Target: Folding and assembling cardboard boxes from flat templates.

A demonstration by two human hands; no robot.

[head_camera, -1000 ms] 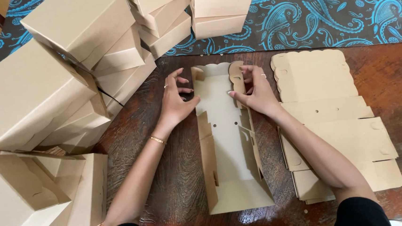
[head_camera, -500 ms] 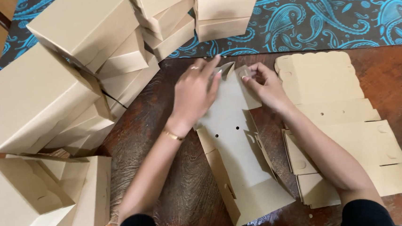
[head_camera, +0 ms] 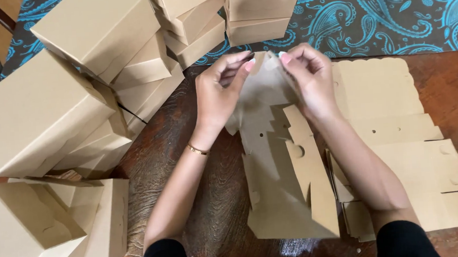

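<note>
A flat brown die-cut cardboard box blank (head_camera: 281, 178) lies on the dark wooden table (head_camera: 188, 163), its far end raised and pinched between the closed fingertips of the left hand (head_camera: 221, 94) and right hand (head_camera: 308, 77); the far flap, blurred, is apparently being folded up. A stack of flat blanks (head_camera: 401, 132) lies beside it, finished boxes (head_camera: 75, 75) left
</note>
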